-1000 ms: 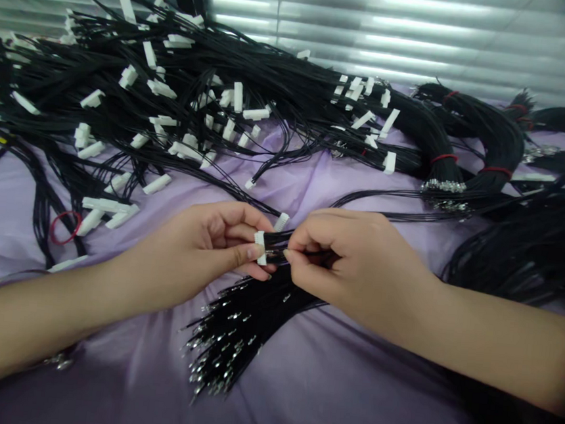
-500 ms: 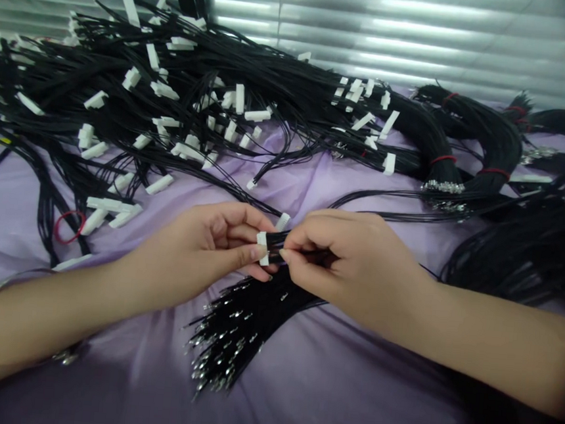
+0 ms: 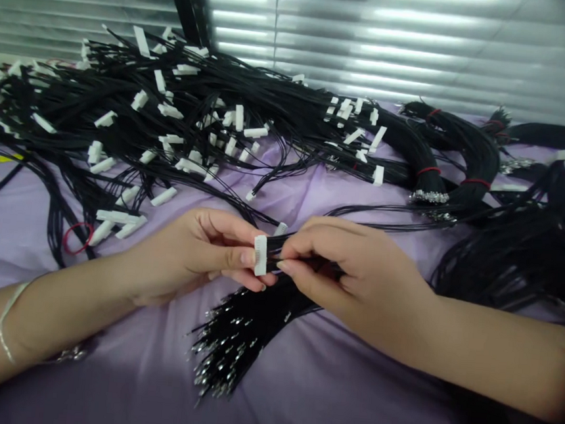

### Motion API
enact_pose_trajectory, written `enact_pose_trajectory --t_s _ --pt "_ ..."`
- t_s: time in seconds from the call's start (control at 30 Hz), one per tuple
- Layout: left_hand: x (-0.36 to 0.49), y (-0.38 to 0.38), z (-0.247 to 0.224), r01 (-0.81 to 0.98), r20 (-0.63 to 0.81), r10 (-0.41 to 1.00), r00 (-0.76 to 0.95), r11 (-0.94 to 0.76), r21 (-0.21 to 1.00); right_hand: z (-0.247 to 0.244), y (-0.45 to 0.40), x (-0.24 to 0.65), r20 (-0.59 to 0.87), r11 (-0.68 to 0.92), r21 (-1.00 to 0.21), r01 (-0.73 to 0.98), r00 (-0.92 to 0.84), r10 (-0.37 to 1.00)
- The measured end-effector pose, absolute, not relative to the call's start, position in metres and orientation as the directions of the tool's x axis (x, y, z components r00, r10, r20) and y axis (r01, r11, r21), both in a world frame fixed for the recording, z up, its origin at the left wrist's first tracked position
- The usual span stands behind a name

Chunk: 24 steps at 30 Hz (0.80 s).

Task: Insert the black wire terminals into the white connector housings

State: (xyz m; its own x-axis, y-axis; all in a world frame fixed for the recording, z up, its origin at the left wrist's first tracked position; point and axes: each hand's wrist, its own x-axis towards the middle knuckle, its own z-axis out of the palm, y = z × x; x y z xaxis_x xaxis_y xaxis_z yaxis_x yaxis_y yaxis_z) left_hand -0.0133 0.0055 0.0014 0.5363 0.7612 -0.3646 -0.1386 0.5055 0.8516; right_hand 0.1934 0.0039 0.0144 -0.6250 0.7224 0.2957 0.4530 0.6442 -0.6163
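Between thumb and fingers, my left hand [image 3: 214, 252] holds a small white connector [image 3: 260, 255] upright, its slotted face turned partly up. Thin black wires run out of its right side. My right hand [image 3: 337, 263] pinches black wire just right of the connector, thumb and index fingertip together. Below both hands lies a loose bundle of black wires [image 3: 273, 313] with bare metal terminals fanned out at its lower left end. Another white connector [image 3: 281, 229] sits right behind the held one.
A large heap of black cables [image 3: 273, 92] with white connectors stretches across the back. Tied wire bundles [image 3: 480, 157] lie at the back right, more dark wires [image 3: 522, 239] at the right. A red ring [image 3: 77, 238] rests at the left on purple cloth [image 3: 346, 389]. Window blinds stand behind.
The view has tilted up slightly, so the heap appears lower. The held connector has turned to show more of its slotted face. Both hands keep their grips.
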Motion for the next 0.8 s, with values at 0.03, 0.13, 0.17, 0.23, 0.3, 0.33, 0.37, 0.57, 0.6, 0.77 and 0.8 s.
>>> enact_pose_trajectory --t_s 0.03,0.13,0.17,0.23,0.3,0.33,0.37,0.57,0.6,0.77,0.8 --pt "-0.013 0.005 0.002 -0.134 -0.370 0.768 0.524 0.503 0.854 0.014 0.005 0.193 0.303 0.656 -0.609 0.445 -0.634 0.711" --pt "-0.012 0.006 0.002 -0.144 -0.370 0.791 0.488 0.491 0.859 0.013 0.007 0.192 0.324 0.679 -0.584 0.445 -0.639 0.697" --pt "-0.012 0.005 0.001 -0.149 -0.368 0.794 0.484 0.489 0.859 0.013 0.008 0.191 0.330 0.684 -0.576 0.447 -0.639 0.695" --pt "-0.012 0.005 0.001 -0.151 -0.369 0.790 0.489 0.493 0.857 0.012 0.010 0.190 0.338 0.697 -0.564 0.444 -0.645 0.685" --pt "-0.011 0.004 0.000 -0.149 -0.369 0.786 0.496 0.495 0.856 0.012 0.010 0.190 0.331 0.709 -0.545 0.447 -0.663 0.672" --pt "-0.010 0.004 0.000 -0.154 -0.363 0.791 0.493 0.490 0.858 0.012 0.010 0.191 0.321 0.717 -0.525 0.458 -0.674 0.665" --pt "-0.010 0.004 0.000 -0.167 -0.351 0.802 0.482 0.478 0.862 0.012 0.009 0.192 0.317 0.731 -0.491 0.473 -0.685 0.656" --pt "-0.008 0.011 -0.003 -0.239 -0.221 0.930 0.294 0.295 0.925 0.026 -0.002 0.206 0.433 0.800 0.023 0.600 -0.727 0.533" --pt "-0.008 0.012 -0.003 -0.228 -0.219 0.936 0.274 0.284 0.931 0.028 -0.002 0.207 0.435 0.790 0.098 0.606 -0.740 0.513" --pt "-0.009 0.014 -0.005 -0.179 -0.203 0.934 0.295 0.263 0.948 0.019 0.003 0.203 0.214 0.814 0.085 0.575 -0.808 0.548" --pt "-0.009 0.013 -0.006 -0.168 -0.202 0.931 0.305 0.261 0.951 0.014 0.005 0.201 0.165 0.816 0.044 0.577 -0.809 0.564"
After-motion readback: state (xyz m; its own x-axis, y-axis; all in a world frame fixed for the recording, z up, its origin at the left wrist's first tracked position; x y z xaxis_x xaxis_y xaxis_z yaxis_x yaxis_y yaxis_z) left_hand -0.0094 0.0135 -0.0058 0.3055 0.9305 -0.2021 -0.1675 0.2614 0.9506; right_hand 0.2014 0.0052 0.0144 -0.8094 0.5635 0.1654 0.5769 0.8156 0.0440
